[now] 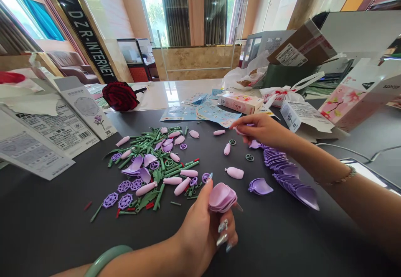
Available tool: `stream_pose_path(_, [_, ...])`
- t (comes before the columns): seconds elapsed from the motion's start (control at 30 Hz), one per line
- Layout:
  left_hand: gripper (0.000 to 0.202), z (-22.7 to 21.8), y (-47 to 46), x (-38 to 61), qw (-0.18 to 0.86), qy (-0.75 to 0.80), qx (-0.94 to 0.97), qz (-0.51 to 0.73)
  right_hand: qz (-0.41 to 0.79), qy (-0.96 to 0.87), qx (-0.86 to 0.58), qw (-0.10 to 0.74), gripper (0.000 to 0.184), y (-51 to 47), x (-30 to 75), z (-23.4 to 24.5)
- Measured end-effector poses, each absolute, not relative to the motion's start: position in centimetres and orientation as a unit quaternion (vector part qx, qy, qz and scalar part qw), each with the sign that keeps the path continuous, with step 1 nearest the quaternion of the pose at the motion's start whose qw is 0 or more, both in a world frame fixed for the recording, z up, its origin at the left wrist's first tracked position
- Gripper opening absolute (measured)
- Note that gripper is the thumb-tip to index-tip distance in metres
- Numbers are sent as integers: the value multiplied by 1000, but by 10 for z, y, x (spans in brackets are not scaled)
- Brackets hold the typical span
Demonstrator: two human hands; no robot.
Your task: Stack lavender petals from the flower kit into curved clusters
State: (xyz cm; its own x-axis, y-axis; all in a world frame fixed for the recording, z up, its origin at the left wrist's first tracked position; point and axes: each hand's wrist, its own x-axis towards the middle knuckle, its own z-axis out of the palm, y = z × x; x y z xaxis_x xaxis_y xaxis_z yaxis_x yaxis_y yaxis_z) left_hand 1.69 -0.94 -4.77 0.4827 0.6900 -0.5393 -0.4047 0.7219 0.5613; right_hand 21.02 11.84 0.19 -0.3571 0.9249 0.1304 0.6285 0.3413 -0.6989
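My left hand (206,227) is closed around a small stack of pink plastic petals (222,196), held above the front of the dark table. Farther back, my right hand (258,128) pinches a small pink piece (239,130), mostly covered by the fingers. Below that hand runs a long overlapping row of purple petals (280,164), and a few more purple petals (260,186) lie nearer. Light pink pods (234,172) and green rings (249,157) are scattered between the hands. To the left is a heap of green stems (153,141) with pink pods, purple petals and purple wheels (125,201).
Opened cartons (56,122) stand at the left and a pink flowered box (357,93) at the right. Blue printed sheets (216,112) lie at the back beside a dark red rose (120,96). A phone (365,170) and a white cable (344,149) are near my right forearm.
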Motion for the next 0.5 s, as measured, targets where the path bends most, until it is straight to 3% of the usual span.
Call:
stream_pose_path(0.17, [74, -47, -9, 17, 844, 388, 177, 327, 456, -780, -369, 220, 19, 72, 175, 24])
stream_pose_path(0.3, [78, -46, -10, 17, 840, 386, 185, 334, 461, -793, -362, 166, 16, 49, 158, 27])
stream_pose_path(0.5, [75, -42, -9, 17, 837, 396, 181, 330, 388, -826, -380, 153, 19, 42, 153, 22])
